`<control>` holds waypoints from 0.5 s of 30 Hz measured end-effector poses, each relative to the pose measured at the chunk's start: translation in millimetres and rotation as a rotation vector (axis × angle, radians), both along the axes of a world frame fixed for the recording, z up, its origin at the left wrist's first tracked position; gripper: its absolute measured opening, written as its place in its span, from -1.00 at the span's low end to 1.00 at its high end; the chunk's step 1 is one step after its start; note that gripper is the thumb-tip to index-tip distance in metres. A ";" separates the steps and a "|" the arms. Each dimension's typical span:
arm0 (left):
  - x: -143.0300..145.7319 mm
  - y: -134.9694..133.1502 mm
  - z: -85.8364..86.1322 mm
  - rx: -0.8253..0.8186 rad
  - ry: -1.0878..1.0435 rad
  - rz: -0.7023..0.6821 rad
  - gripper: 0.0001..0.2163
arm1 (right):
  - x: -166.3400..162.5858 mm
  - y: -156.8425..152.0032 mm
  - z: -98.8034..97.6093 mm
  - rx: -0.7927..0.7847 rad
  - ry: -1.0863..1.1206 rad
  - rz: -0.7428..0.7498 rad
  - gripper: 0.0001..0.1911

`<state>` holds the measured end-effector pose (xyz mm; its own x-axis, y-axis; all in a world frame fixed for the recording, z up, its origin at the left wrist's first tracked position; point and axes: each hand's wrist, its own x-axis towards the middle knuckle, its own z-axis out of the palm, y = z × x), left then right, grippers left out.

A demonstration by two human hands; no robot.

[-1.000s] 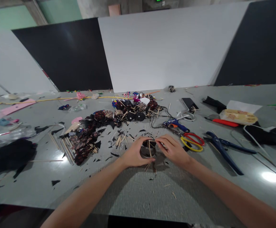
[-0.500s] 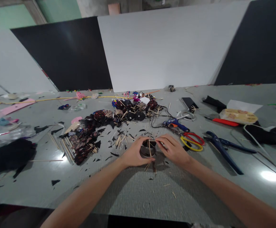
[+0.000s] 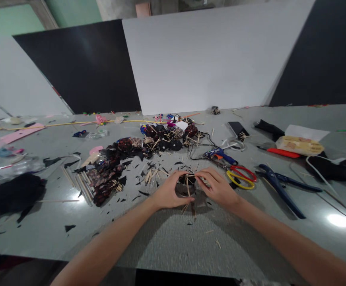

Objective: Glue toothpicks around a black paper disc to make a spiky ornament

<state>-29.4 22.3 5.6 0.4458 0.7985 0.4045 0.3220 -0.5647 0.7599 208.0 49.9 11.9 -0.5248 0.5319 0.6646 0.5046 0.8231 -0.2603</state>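
Both hands meet over a small dark round piece (image 3: pixel 186 190) crossed by thin wooden sticks, near the middle of the grey table (image 3: pixel 173 246). My left hand (image 3: pixel 168 192) curls round its left side, fingers closed on it. My right hand (image 3: pixel 217 186) pinches a stick at its top right edge. More sticks poke out below the piece. A loose bunch of short sticks (image 3: pixel 152 174) lies just left of my left hand.
Finished dark stick pieces (image 3: pixel 164 139) are heaped behind. Patterned scraps (image 3: pixel 104 178) and long sticks (image 3: pixel 80 184) lie left. Red and yellow scissors (image 3: pixel 241 176), a blue glue gun (image 3: pixel 220 155), blue pliers (image 3: pixel 277 186) and a phone (image 3: pixel 237 129) sit right. Black and white panels stand at the back.
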 end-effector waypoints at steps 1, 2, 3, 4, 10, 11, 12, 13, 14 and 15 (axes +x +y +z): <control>-0.1 0.2 -0.3 -0.001 0.000 -0.001 -0.26 | 0.2 0.0 0.6 -0.005 -0.003 0.001 -0.78; -0.2 0.3 -0.5 -0.001 -0.001 -0.001 -0.26 | 0.5 -0.1 1.4 -0.009 -0.010 0.002 -0.78; -0.3 0.3 -0.5 0.002 -0.004 0.001 -0.26 | 0.9 -0.3 2.7 -0.015 -0.022 0.004 -0.77; -0.4 0.3 -0.3 0.005 -0.007 0.005 -0.27 | 1.4 -0.5 4.2 -0.021 -0.035 0.004 -0.76; -0.5 -0.3 1.2 -0.009 -0.004 0.006 -0.27 | 1.0 -1.9 14.6 -0.054 -0.077 -0.027 -0.81; -0.5 -0.2 1.2 -0.008 -0.006 0.005 -0.27 | 0.5 -1.7 15.4 -0.050 -0.088 -0.023 -0.81; -0.5 -0.1 1.1 -0.006 -0.009 0.006 -0.27 | 0.0 -1.4 15.8 -0.043 -0.098 -0.019 -0.81; -0.5 0.0 1.1 -0.007 -0.009 0.005 -0.28 | -0.5 -1.0 15.8 -0.037 -0.109 -0.017 -0.81; -0.5 0.1 1.1 -0.008 -0.009 0.004 -0.28 | -0.9 -0.5 15.5 -0.032 -0.118 -0.017 -0.80; -0.5 0.1 1.2 -0.011 -0.010 0.004 -0.28 | -1.2 0.0 14.9 -0.030 -0.126 -0.017 -0.80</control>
<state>-29.9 22.4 6.8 0.4388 0.8048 0.3998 0.3168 -0.5549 0.7692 206.8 49.9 26.8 -0.5942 0.5596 0.5777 0.5485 0.8073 -0.2179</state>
